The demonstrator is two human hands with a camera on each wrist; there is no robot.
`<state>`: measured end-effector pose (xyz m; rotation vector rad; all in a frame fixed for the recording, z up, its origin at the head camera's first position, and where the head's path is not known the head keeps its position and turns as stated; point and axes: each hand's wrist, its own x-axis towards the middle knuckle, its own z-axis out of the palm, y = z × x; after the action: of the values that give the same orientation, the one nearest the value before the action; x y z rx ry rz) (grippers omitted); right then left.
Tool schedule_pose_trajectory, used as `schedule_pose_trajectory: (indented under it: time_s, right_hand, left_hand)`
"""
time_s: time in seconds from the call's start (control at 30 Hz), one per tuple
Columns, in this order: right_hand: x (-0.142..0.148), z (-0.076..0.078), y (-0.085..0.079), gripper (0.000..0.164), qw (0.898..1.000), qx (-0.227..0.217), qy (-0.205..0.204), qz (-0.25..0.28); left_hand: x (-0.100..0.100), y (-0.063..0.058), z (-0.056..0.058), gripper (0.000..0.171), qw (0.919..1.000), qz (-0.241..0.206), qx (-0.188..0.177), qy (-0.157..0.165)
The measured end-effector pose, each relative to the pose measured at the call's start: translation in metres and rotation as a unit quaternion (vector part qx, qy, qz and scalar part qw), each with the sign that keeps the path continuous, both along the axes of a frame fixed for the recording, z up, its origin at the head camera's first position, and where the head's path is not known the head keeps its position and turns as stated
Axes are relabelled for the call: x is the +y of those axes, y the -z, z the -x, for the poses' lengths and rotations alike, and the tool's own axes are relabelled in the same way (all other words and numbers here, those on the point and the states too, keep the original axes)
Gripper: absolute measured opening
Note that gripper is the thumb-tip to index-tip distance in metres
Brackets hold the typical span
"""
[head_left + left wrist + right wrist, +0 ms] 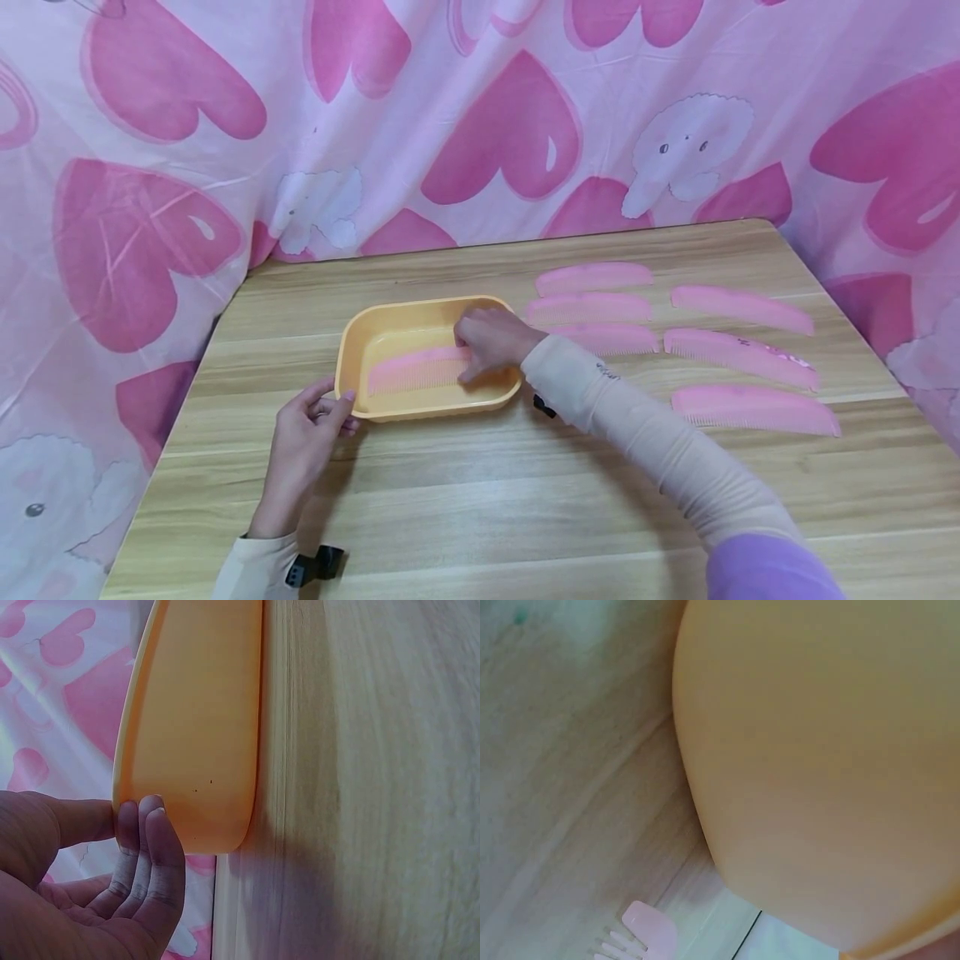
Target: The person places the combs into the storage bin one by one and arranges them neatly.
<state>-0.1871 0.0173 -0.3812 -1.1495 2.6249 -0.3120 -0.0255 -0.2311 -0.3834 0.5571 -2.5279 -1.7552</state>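
Pink comb point(416, 372), end in right grip point(497, 340)

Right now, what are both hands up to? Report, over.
Left hand pinching rim of yellow tray. Right hand gripping pink comb inside it. Six more combs on table; nothing seen in the way.

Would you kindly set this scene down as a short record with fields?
Surface: wooden table
Container: yellow tray, on the table
Inside it: one pink comb
Left hand: pinches the tray's near left corner
Right hand: inside the tray, holding the pink comb's right end
Outside it: six more combs, right of the tray, two columns of three
Backdrop: pink cloth with hearts
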Motion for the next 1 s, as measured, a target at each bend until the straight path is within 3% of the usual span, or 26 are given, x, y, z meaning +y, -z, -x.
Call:
schedule_pose_trajectory:
  time_s: [0.27, 0.4, 0.6, 1.0]
  right_hand:
    - [-0.001, -0.003, -0.002, 0.037, 1.0, -0.004, -0.004, -0.008]
    - [0.002, -0.008, -0.011, 0.041, 1.0, -0.023, -0.003, -0.005]
    - [0.014, -0.012, -0.032, 0.057, 0.998, -0.049, 0.006, 0.038]
    - [0.057, -0.002, -0.054, 0.057, 0.992, -0.034, 0.024, 0.116]
  left_hand:
    - [0.001, -0.002, 0.0, 0.049, 1.0, 0.002, -0.007, -0.005]
    - [0.001, -0.002, 0.0, 0.049, 0.9999, 0.003, -0.012, -0.006]
    - [0.002, -0.003, 0.001, 0.051, 0.9997, 0.008, -0.021, -0.006]
    - [0.002, -0.002, 0.002, 0.047, 0.9999, 0.014, -0.007, -0.006]
